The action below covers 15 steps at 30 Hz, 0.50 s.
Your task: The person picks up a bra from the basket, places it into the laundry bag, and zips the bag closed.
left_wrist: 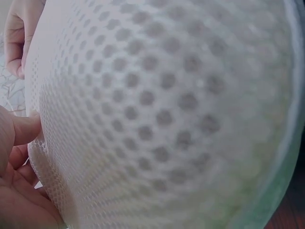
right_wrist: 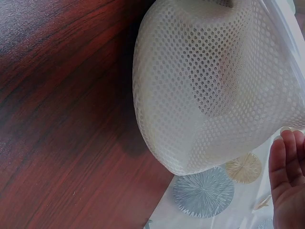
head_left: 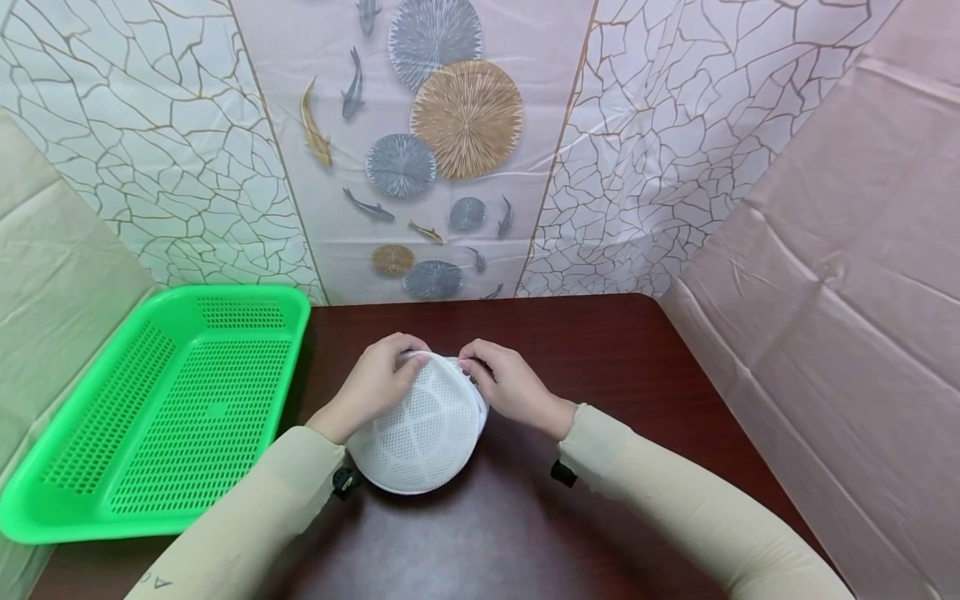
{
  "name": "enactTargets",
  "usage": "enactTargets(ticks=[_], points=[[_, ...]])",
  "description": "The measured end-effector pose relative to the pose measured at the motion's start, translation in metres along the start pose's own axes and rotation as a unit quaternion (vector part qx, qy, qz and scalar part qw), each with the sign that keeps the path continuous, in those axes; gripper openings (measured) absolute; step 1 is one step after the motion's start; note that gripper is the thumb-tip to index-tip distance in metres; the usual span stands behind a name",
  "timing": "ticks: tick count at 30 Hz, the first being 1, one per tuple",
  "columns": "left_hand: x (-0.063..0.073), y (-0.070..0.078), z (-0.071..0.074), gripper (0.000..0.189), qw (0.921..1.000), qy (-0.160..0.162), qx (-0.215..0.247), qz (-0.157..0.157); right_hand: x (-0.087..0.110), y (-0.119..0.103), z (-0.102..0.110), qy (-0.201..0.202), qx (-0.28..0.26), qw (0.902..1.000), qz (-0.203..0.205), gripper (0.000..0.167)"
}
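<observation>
A round white mesh laundry bag (head_left: 414, 437) is held tilted up over the table, its flat circular face with a smooth rim towards me. My left hand (head_left: 378, 379) pinches the top edge, thumb on the near face and fingers behind. At the upper right edge, my right hand (head_left: 513, 387) pinches the mesh between thumb and curled fingers. The left wrist view is mostly filled by the bag's honeycomb mesh (left_wrist: 143, 114). From the right wrist, the bag's bulging mesh side (right_wrist: 205, 90) shows, with a dent in its middle.
A bright green perforated plastic basket (head_left: 298, 354) stands to the left on the dark red-brown wooden table (head_left: 592, 342). Behind the table hangs a patterned wall cloth (head_left: 465, 242). Pinkish sheeting (head_left: 817, 275) borders the right side.
</observation>
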State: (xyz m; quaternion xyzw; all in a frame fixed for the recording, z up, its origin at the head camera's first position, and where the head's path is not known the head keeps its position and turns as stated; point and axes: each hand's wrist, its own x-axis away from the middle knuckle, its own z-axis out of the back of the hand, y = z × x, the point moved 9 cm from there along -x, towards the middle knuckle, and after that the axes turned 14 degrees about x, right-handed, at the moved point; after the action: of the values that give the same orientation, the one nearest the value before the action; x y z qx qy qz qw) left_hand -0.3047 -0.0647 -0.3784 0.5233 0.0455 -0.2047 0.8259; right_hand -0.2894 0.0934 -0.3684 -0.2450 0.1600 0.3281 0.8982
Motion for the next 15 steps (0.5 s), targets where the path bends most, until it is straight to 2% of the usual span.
enactTargets(ticks=[5, 15], points=[[0.0, -0.006, 0.006, 0.01, 0.9996, 0.016, 0.018, 0.018, 0.001, 0.001, 0.001, 0.002, -0.001, 1.0, 0.0, 0.005], [0.0, -0.013, 0.014, 0.012, 0.9989, 0.039, 0.012, 0.021, 0.001, 0.001, 0.002, 0.008, -0.001, 1.0, 0.005, 0.007]])
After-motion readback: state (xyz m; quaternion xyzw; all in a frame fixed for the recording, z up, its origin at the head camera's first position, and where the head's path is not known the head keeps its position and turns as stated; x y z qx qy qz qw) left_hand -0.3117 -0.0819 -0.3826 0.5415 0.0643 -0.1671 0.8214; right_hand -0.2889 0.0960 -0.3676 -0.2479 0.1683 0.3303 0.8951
